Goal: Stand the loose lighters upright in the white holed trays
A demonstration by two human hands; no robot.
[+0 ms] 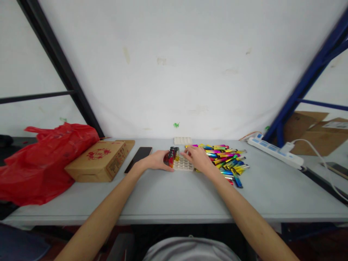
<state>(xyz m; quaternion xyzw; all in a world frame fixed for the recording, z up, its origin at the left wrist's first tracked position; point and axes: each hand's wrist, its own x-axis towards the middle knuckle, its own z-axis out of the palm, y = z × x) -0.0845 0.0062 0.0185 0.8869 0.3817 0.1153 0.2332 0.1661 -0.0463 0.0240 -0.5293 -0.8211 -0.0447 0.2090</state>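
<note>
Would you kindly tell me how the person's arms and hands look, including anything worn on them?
The left hand and right hand are ungloved, with no watch or bracelet visible. Both forearms are bare, without sleeves in view; a light grey cloth top shows below.

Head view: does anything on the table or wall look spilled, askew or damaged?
Nothing looks clearly spilled or broken. The untidiest part is the loose heap of shiny lighters beside the right hand, lying at mixed angles while those in the pale tray stand upright. The wall also has a green mark and stains.
</note>
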